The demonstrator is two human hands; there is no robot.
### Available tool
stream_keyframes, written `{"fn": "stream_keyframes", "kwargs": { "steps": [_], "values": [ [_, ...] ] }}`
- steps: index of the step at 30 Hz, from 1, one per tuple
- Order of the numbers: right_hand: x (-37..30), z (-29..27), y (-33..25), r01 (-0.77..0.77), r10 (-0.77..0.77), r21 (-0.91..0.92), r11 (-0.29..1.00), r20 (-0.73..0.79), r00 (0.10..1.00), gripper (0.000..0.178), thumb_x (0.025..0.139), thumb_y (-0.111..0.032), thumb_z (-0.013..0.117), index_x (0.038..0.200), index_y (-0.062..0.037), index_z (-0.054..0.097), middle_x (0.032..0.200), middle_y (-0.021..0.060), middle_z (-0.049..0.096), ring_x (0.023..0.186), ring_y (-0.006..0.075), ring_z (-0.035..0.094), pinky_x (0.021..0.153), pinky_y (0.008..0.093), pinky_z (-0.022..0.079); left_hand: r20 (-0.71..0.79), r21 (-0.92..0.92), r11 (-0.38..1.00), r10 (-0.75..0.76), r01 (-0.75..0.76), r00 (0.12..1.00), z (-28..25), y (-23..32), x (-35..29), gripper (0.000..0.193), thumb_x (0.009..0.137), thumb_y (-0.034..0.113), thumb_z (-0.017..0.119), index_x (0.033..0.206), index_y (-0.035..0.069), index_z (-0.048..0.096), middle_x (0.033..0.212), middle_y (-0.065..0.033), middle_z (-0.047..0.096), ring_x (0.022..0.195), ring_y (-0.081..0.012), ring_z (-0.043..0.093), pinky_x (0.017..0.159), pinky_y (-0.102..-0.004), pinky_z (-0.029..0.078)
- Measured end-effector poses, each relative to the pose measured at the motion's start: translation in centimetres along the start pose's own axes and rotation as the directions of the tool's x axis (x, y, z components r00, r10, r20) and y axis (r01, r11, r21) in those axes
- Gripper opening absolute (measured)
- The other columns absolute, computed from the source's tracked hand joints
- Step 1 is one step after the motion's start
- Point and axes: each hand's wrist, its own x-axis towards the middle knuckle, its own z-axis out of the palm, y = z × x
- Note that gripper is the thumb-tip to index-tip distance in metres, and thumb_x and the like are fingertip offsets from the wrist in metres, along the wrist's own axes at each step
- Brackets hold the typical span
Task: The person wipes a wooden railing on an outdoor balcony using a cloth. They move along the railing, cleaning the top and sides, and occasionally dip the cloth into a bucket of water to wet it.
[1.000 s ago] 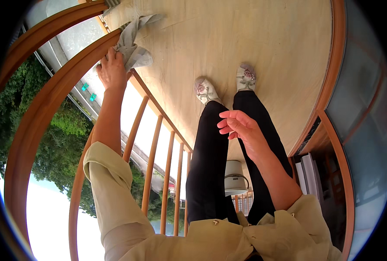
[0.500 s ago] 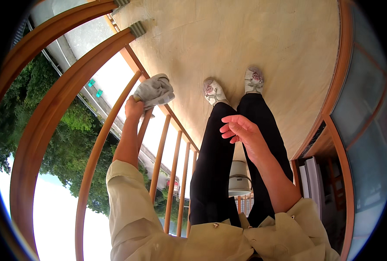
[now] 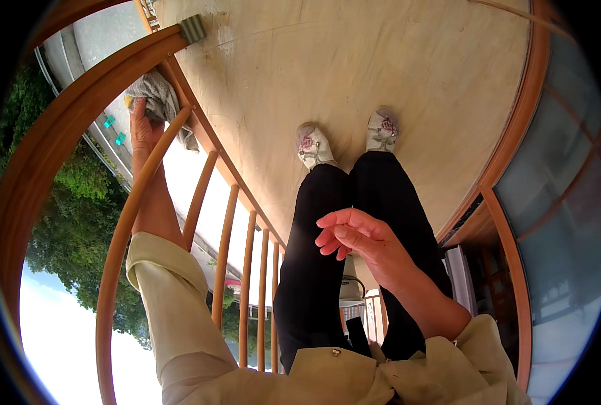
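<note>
A grey cloth (image 3: 160, 98) is bunched in my left hand (image 3: 143, 127), low down by the railing's bottom rail. My left forearm goes behind one wooden railing bar (image 3: 145, 172), so the hand is on that bar's far side. A bit of yellow shows at the cloth's left edge. The cloth hangs beside the bottom rail (image 3: 209, 142), near the foot of the thick curved wooden post (image 3: 88, 94). My right hand (image 3: 361, 237) hovers over my legs with fingers loosely bent and apart, holding nothing.
Further wooden bars run down the left side, with trees (image 3: 77, 202) and a road beyond them. My shoes (image 3: 383, 128) stand on the tan floor (image 3: 354, 61). A light bucket (image 3: 351, 289) shows behind my legs. Glass panels in a wooden frame (image 3: 516, 263) line the right.
My left hand with the cloth has moved left and farther off, now past a railing bar. My right hand has shifted slightly left and nearer. The whole view has shifted.
</note>
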Motion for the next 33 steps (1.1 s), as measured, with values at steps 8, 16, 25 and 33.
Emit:
{"fn": "stream_keyframes", "kwargs": {
  "steps": [8,16,25,33],
  "values": [
    [2.6,2.5,2.2,-0.055,0.054,-0.071,0.996,-0.011,0.998,0.030,0.100,-0.028,0.049,0.118,-0.0056,0.058,0.101,0.0063,0.066,0.091,0.0137,0.062,0.076,0.0263,0.045,-0.060,0.719,0.660,-0.253,0.217,0.966,-3.9,-1.3,-4.7,0.033,0.082,0.012,0.069,0.111,0.001,0.061,0.091,-0.0070,0.067,0.079,-0.0147,0.062,0.071,-0.0303,0.050],
    [3.4,3.1,4.2,-0.047,0.045,-0.062,0.997,-0.040,0.998,0.034,0.097,-0.033,0.053,0.118,-0.0065,0.059,0.099,0.0047,0.066,0.089,0.0120,0.063,0.075,0.0261,0.046,-0.243,0.948,-0.224,-0.046,0.227,0.969,11.3,-2.3,-15.6,0.044,0.075,0.034,0.059,0.096,-0.004,0.068,0.100,-0.0237,0.067,0.097,-0.0380,0.064,0.083,-0.0375,0.050],
    [3.6,0.4,4.0,0.034,-0.035,-0.010,0.999,-0.166,0.986,0.034,0.096,-0.032,0.054,0.116,-0.0064,0.059,0.098,0.0045,0.066,0.086,0.0110,0.063,0.074,0.0257,0.045,-0.482,-0.058,0.993,0.064,-0.105,0.874,17.5,-1.4,-12.7,0.045,0.087,0.019,0.060,0.123,-0.006,0.048,0.115,-0.0193,0.058,0.098,-0.0271,0.061,0.084,-0.0356,0.050],
    [2.4,1.1,3.0,0.015,-0.015,-0.003,1.000,-0.080,0.997,0.032,0.096,-0.033,0.054,0.115,-0.0078,0.060,0.096,0.0040,0.066,0.087,0.0117,0.062,0.074,0.0252,0.045,-0.162,0.986,0.065,0.560,0.152,0.813,13.0,-0.9,-6.3,0.044,0.076,0.006,0.061,0.117,0.001,0.045,0.120,-0.0197,0.055,0.106,-0.0385,0.058,0.090,-0.0442,0.048]
  ]
}}
